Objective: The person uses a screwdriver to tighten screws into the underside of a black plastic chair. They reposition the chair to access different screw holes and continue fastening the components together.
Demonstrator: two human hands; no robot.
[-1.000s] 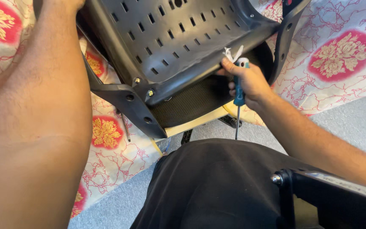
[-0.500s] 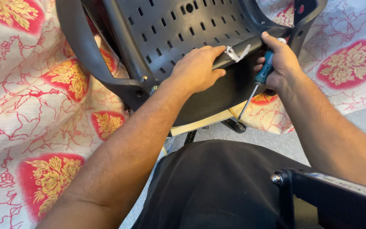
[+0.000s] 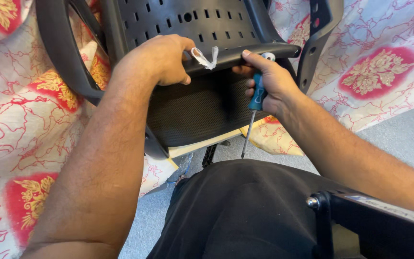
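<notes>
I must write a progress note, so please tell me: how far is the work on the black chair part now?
Done: the black chair shell lies on the floral cloth, one armrest already on it. In hand: the left hand grips the shell's edge by a white tie; the right hand holds a blue screwdriver, tip pointing down, away from any screw. Left: a separate black frame lies unattached.

chair shell [image 3: 207,19]: matt black perforated plastic | seat pad [image 3: 192,110]: black woven mesh | screwdriver [image 3: 256,98]: glossy teal plastic handle, bare metal shaft | bedsheet [image 3: 384,72]: printed cloth
</notes>
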